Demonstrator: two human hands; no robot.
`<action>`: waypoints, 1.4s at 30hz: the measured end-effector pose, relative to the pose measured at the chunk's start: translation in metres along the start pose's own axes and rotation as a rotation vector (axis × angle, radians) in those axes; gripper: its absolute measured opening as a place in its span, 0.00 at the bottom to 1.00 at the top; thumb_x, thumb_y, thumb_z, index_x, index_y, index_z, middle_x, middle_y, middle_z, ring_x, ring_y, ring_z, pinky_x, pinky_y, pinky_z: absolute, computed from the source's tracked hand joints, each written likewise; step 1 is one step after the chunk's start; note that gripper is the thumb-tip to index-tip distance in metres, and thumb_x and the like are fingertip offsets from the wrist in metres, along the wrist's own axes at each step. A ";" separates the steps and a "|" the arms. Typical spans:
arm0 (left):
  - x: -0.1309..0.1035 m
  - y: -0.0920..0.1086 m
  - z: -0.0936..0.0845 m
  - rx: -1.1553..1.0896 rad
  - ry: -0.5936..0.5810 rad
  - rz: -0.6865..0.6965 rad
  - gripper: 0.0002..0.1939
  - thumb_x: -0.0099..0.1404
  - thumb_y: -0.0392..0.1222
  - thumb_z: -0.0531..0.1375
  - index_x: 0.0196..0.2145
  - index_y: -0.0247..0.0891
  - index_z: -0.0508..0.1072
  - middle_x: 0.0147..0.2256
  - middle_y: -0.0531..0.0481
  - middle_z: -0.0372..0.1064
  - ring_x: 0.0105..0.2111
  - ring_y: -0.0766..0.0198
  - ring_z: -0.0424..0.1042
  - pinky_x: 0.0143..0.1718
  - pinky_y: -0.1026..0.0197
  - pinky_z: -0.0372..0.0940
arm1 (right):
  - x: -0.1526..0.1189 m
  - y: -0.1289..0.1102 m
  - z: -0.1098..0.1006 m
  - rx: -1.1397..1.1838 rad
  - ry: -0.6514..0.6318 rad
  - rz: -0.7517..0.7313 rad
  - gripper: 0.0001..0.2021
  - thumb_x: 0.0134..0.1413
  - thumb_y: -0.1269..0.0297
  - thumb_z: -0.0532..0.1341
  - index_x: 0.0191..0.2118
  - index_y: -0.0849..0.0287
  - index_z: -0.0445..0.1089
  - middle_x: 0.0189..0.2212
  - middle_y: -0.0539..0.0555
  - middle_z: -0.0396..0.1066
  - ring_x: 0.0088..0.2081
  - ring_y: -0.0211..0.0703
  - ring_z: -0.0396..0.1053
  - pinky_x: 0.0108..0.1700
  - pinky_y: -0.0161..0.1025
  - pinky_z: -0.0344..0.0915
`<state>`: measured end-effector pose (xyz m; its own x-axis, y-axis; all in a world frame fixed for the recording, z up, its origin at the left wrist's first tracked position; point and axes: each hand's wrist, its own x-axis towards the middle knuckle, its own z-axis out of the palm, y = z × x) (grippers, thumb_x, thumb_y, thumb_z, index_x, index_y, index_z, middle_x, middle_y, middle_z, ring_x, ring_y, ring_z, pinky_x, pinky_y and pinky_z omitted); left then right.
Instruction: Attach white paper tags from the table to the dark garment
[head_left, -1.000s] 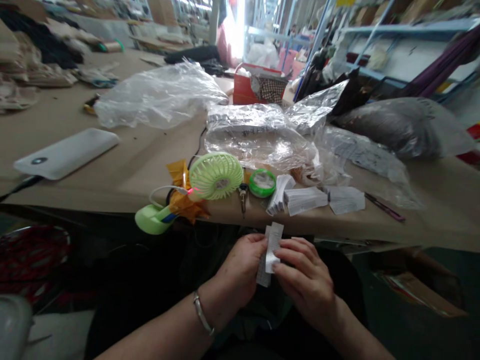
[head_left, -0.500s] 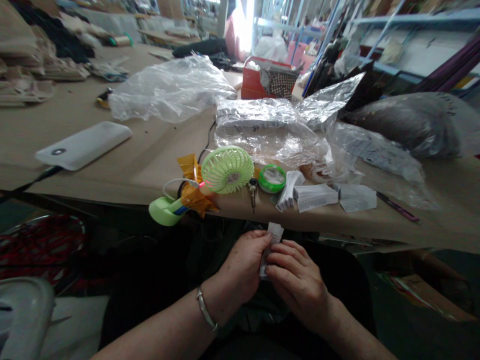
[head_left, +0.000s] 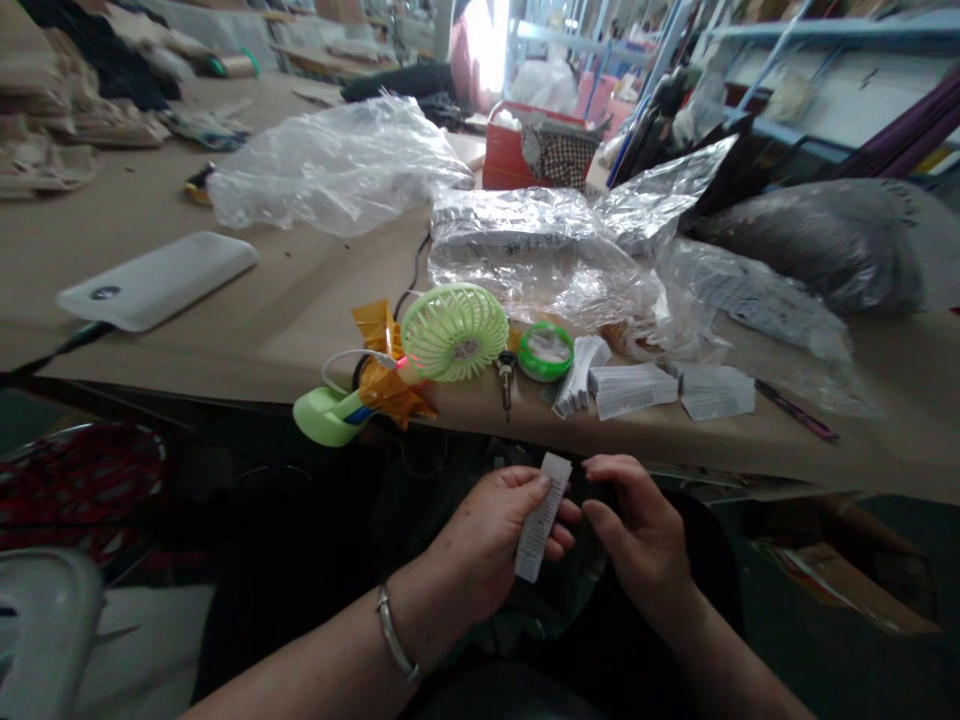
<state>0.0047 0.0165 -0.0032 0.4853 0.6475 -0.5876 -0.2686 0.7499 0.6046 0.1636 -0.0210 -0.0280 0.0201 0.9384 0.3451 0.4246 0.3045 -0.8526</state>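
Note:
A narrow white printed label (head_left: 541,520) is pinched between the thumb and fingers of my left hand (head_left: 499,535), below the table's front edge. To its right, my right hand (head_left: 641,535) is apart from the label, with its thumb and fingers spread and nothing between them. Near the table edge lie a loose fanned pile of labels (head_left: 580,374), a second stack (head_left: 634,390) and a third stack (head_left: 717,391). An open green round tin (head_left: 545,352) with whitish contents sits left of them, beside a small pointed tool (head_left: 506,385).
A green fan (head_left: 455,333) is fixed with orange tape at the table edge. Clear plastic bags (head_left: 337,165) and a red box (head_left: 532,150) lie behind. A white device (head_left: 159,281) is at left, purple-handled tweezers (head_left: 796,411) at right.
My right hand has let go of the label and moved right, its fingers opening. The label now shows more fully in my left hand. The view has shifted slightly.

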 end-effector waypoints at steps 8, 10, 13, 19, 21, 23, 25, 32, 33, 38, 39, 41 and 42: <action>-0.007 -0.007 0.001 0.056 -0.075 -0.017 0.11 0.61 0.44 0.59 0.31 0.31 0.72 0.25 0.48 0.71 0.19 0.71 0.68 0.20 0.69 0.61 | 0.020 -0.002 0.007 0.490 -0.232 0.423 0.10 0.51 0.59 0.63 0.28 0.58 0.65 0.24 0.46 0.64 0.26 0.34 0.61 0.30 0.31 0.61; -0.007 -0.009 -0.001 0.051 -0.100 -0.017 0.11 0.61 0.44 0.59 0.31 0.32 0.72 0.25 0.48 0.71 0.19 0.71 0.68 0.21 0.68 0.62 | 0.020 -0.004 0.010 0.501 -0.229 0.440 0.10 0.50 0.59 0.63 0.26 0.59 0.65 0.24 0.46 0.64 0.25 0.33 0.60 0.28 0.31 0.60; -0.008 -0.009 -0.003 0.046 -0.125 -0.028 0.11 0.60 0.45 0.60 0.30 0.32 0.72 0.24 0.49 0.70 0.19 0.70 0.67 0.22 0.67 0.61 | 0.019 -0.006 0.012 0.487 -0.229 0.464 0.10 0.50 0.59 0.64 0.26 0.59 0.65 0.23 0.46 0.63 0.24 0.33 0.59 0.26 0.31 0.59; -0.011 -0.006 -0.004 0.036 -0.133 -0.047 0.10 0.58 0.45 0.62 0.29 0.33 0.71 0.22 0.51 0.69 0.19 0.70 0.67 0.22 0.67 0.60 | 0.020 -0.006 0.014 0.436 -0.202 0.454 0.11 0.50 0.58 0.63 0.26 0.59 0.66 0.22 0.46 0.63 0.24 0.33 0.61 0.28 0.31 0.62; -0.012 -0.006 -0.004 0.040 -0.135 -0.037 0.10 0.58 0.44 0.61 0.29 0.33 0.71 0.22 0.52 0.68 0.19 0.70 0.67 0.21 0.67 0.59 | 0.018 -0.006 0.014 0.401 -0.192 0.422 0.09 0.51 0.59 0.63 0.29 0.58 0.66 0.24 0.46 0.65 0.25 0.34 0.63 0.28 0.31 0.63; -0.013 -0.006 -0.005 0.036 -0.137 -0.023 0.10 0.58 0.44 0.61 0.30 0.33 0.71 0.21 0.52 0.67 0.18 0.70 0.66 0.20 0.68 0.59 | 0.016 -0.006 0.014 0.309 -0.167 0.320 0.08 0.53 0.61 0.61 0.37 0.56 0.68 0.29 0.48 0.68 0.30 0.37 0.67 0.33 0.33 0.66; -0.013 -0.006 -0.006 0.029 -0.128 -0.015 0.10 0.59 0.44 0.60 0.31 0.33 0.71 0.21 0.52 0.67 0.18 0.70 0.67 0.20 0.68 0.60 | 0.013 -0.008 0.013 0.146 -0.142 0.154 0.14 0.54 0.62 0.60 0.48 0.54 0.66 0.39 0.52 0.69 0.40 0.42 0.69 0.42 0.38 0.67; -0.011 -0.008 -0.008 0.036 -0.123 -0.026 0.08 0.58 0.42 0.60 0.31 0.33 0.71 0.22 0.51 0.68 0.19 0.70 0.67 0.21 0.68 0.60 | 0.008 -0.011 0.013 -0.232 -0.173 -0.102 0.16 0.58 0.62 0.56 0.52 0.56 0.66 0.46 0.59 0.66 0.48 0.49 0.67 0.48 0.47 0.67; -0.011 -0.009 -0.008 0.036 -0.124 -0.025 0.08 0.58 0.42 0.60 0.31 0.33 0.71 0.22 0.51 0.68 0.19 0.70 0.67 0.21 0.68 0.60 | 0.007 -0.011 0.013 -0.233 -0.176 -0.104 0.16 0.59 0.62 0.56 0.52 0.56 0.66 0.45 0.59 0.66 0.48 0.49 0.67 0.48 0.47 0.67; -0.011 -0.009 -0.009 0.033 -0.121 -0.021 0.08 0.59 0.42 0.59 0.32 0.33 0.71 0.22 0.52 0.67 0.19 0.70 0.67 0.20 0.69 0.59 | 0.007 -0.010 0.014 -0.178 -0.183 -0.080 0.16 0.59 0.63 0.56 0.52 0.55 0.65 0.46 0.58 0.67 0.49 0.49 0.66 0.50 0.47 0.66; -0.011 -0.009 -0.009 0.028 -0.120 -0.016 0.08 0.60 0.42 0.59 0.31 0.33 0.71 0.22 0.52 0.67 0.19 0.71 0.67 0.20 0.69 0.59 | 0.007 -0.009 0.014 -0.144 -0.180 -0.055 0.16 0.59 0.63 0.56 0.52 0.55 0.65 0.46 0.57 0.67 0.48 0.48 0.66 0.50 0.46 0.66; -0.012 -0.009 -0.008 0.022 -0.119 -0.001 0.09 0.61 0.43 0.58 0.31 0.33 0.70 0.22 0.53 0.66 0.19 0.71 0.66 0.20 0.69 0.58 | 0.007 -0.007 0.015 -0.055 -0.171 0.024 0.17 0.59 0.62 0.56 0.54 0.53 0.63 0.45 0.56 0.68 0.46 0.46 0.68 0.49 0.44 0.66; -0.012 -0.009 -0.008 0.021 -0.120 0.005 0.09 0.61 0.43 0.58 0.30 0.33 0.70 0.21 0.53 0.66 0.18 0.71 0.66 0.20 0.69 0.58 | 0.007 -0.007 0.015 -0.015 -0.166 0.064 0.17 0.60 0.62 0.55 0.54 0.53 0.62 0.44 0.55 0.69 0.45 0.44 0.69 0.48 0.43 0.67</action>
<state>-0.0056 0.0032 -0.0058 0.5806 0.6291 -0.5168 -0.2545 0.7432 0.6188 0.1475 -0.0136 -0.0257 -0.1021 0.9701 0.2200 0.4406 0.2424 -0.8644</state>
